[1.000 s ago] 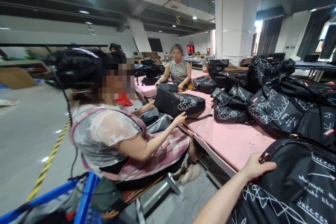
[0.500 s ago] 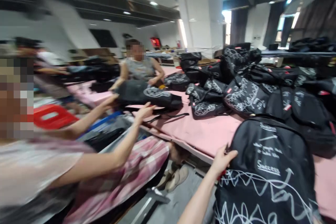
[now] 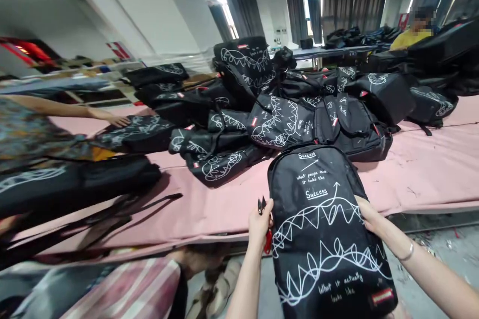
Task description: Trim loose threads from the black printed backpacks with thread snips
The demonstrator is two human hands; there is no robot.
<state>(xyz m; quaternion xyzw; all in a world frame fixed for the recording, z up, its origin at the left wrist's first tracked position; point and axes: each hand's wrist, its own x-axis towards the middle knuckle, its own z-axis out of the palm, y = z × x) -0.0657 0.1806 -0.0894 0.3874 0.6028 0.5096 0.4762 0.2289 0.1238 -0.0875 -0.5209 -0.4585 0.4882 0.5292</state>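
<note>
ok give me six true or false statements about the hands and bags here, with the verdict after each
1. The left hand and right hand both hold a black backpack. True.
2. The dark-tipped tool is in the right hand. False: it is in the left hand.
3. The lettering on that backpack is yellow. False: it is white.
4. A bracelet is on the right wrist. True.
5. A co-worker's hand is at a printed bag. True.
6. The tabletop is blue. False: it is pink.
</note>
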